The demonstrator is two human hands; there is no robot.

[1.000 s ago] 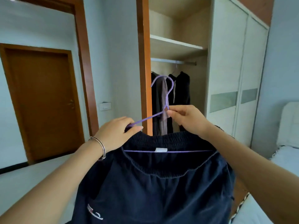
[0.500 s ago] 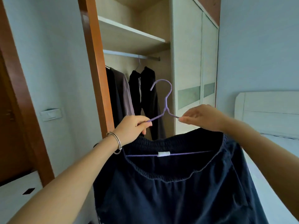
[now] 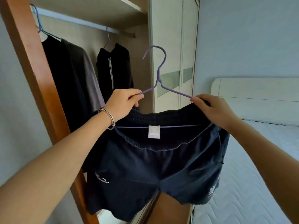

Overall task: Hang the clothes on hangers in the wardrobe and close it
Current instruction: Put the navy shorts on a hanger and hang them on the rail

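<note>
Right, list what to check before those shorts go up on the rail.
1. Navy shorts seated on the purple hanger, waistband stretched over both hanger arms: ok.
2. Left hand grips the hanger's left arm: ok.
3. Right hand pinches the waistband at the hanger's right end: ok.
4. Hook upright and free of cloth: ok.
5. Rail has a bare stretch right of the black garment: ok.
6. Sliding door stands aside of the hanging bay: ok.
</note>
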